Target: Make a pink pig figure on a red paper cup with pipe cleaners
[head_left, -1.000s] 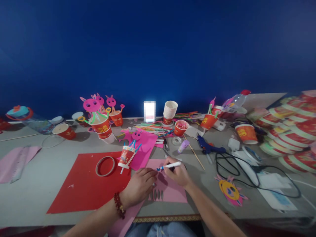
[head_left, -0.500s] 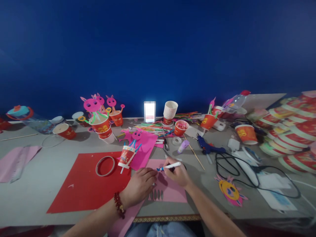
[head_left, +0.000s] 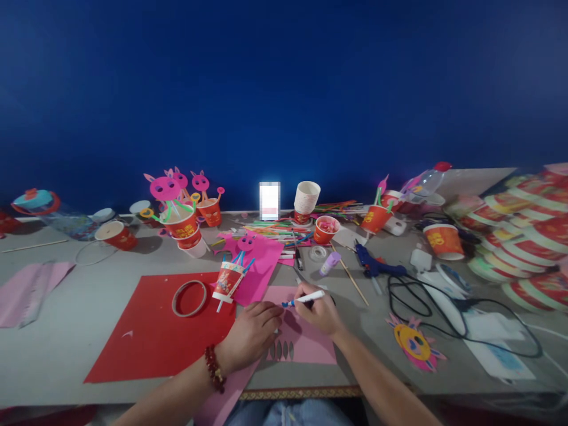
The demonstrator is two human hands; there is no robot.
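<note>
My right hand point(head_left: 318, 310) is closed round a white marker pen point(head_left: 310, 297), its blue tip pointing left and down. At the tip lies a small blue patch, too small to make out. My left hand point(head_left: 254, 332) rests beside it on a light pink sheet point(head_left: 306, 352), fingers bent and pressed close together; what lies under the fingertips is hidden. Several leaf-shaped holes are cut in the sheet near my left hand. Left of the hands, a decorated red paper cup point(head_left: 227, 280) with blue straws stands tilted by a red sheet point(head_left: 151, 343).
A tape roll point(head_left: 189, 299) lies on the red sheet. To the right are a glue stick point(head_left: 329, 264), a wooden stick point(head_left: 354, 281), a blue glue gun point(head_left: 377, 264) with looping black cable and a yellow-pink paper face point(head_left: 416, 346). Stacked paper cups point(head_left: 306, 197) stand at the back.
</note>
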